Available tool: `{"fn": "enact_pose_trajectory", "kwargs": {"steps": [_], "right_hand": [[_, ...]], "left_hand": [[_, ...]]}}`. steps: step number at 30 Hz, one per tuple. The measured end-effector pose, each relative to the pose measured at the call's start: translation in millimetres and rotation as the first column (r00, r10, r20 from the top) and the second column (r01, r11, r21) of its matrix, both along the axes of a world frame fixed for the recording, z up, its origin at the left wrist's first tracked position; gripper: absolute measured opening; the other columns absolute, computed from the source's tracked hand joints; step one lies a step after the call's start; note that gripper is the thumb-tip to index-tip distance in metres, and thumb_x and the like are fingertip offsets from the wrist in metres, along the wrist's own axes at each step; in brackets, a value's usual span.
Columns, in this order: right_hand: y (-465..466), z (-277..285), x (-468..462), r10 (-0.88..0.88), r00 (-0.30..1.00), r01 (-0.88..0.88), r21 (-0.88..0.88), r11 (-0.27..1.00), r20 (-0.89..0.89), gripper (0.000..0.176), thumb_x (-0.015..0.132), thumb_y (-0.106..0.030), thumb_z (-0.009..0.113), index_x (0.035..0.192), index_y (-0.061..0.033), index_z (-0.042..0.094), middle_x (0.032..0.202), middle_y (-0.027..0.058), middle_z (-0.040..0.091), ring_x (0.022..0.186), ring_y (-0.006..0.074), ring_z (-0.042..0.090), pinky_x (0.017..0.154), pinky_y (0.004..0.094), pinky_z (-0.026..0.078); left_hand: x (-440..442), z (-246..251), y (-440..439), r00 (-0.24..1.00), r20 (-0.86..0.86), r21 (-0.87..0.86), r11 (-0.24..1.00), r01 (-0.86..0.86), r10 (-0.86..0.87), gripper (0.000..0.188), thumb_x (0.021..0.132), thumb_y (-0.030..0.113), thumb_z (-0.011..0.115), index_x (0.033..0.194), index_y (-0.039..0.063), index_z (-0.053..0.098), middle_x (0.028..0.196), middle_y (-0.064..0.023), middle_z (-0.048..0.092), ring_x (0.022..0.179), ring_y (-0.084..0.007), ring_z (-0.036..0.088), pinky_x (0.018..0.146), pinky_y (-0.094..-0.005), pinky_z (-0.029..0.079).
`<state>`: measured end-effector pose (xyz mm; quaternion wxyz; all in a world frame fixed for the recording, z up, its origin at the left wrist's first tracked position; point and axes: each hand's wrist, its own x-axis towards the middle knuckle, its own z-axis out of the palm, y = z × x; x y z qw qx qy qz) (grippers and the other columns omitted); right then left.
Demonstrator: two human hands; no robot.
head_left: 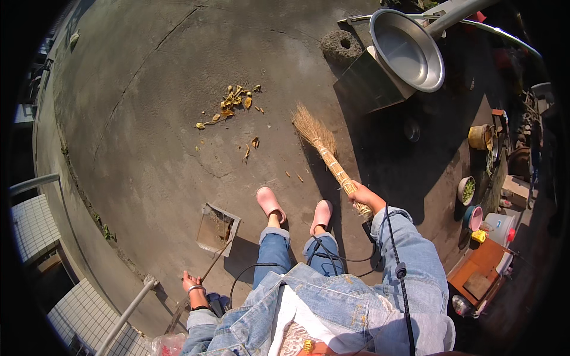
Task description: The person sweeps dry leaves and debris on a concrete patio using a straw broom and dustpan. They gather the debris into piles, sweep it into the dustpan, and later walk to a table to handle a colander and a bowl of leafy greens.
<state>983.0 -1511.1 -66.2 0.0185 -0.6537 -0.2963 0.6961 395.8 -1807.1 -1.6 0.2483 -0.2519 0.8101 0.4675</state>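
Note:
My right hand [366,196] grips the bound handle of a straw broom [331,162]. The broom's bristles fan out over the concrete, right of a scattered pile of dry yellow leaves [234,101]. A few loose leaf bits [255,142] lie between that pile and my feet. My left hand [192,283], low at left, is around the long thin handle of a dustpan [205,242]; the fingers partly hide the grip. The box-like pan stands left of my pink clogs [270,202], with some debris inside.
At upper right a metal basin [403,51] rests above a dark box, beside a round stone with a hole [342,46]. Along the right stand a bowl of greens [466,190], a yellow bucket [479,136] and an orange-brown wooden table [478,269]. A metal rail [127,316] edges the left.

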Motion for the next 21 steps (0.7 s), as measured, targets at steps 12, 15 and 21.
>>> {"fn": "enact_pose_trajectory", "kwargs": {"steps": [12,15,21], "right_hand": [[152,-76,-105,-0.384,0.920,0.369,0.148,0.917,0.083,0.038,0.060,0.003,0.049,0.094,-0.0068,0.036,0.063,0.0088,0.046,0.044,0.0193,0.049,0.036,0.0320,0.040],[125,-127,-185,-0.121,0.941,0.066,0.179,0.982,0.317,0.052,0.059,-0.003,0.054,0.107,-0.0071,0.034,0.072,0.0117,0.050,0.061,0.0250,0.053,0.051,0.0358,0.043],[20,-77,-214,0.272,0.893,-0.315,0.067,0.947,0.359,0.077,0.058,-0.009,0.059,0.126,-0.0159,0.023,0.090,0.0178,0.054,0.081,0.0267,0.055,0.068,0.0340,0.044]], "left_hand": [[-64,12,31,0.998,0.048,0.151,0.988,0.041,-0.049,0.035,0.079,0.025,0.051,0.053,0.013,0.031,0.040,0.0008,0.025,0.031,-0.0132,0.024,0.040,-0.0274,0.038],[-74,21,26,0.999,0.015,0.143,0.989,0.026,-0.029,0.035,0.079,0.027,0.051,0.053,0.013,0.032,0.040,0.0007,0.027,0.031,-0.0128,0.026,0.040,-0.0273,0.037],[-93,15,32,0.999,0.021,0.138,0.990,0.037,-0.041,0.035,0.080,0.029,0.050,0.053,0.012,0.034,0.039,-0.0008,0.028,0.032,-0.0144,0.027,0.039,-0.0279,0.036]]}}
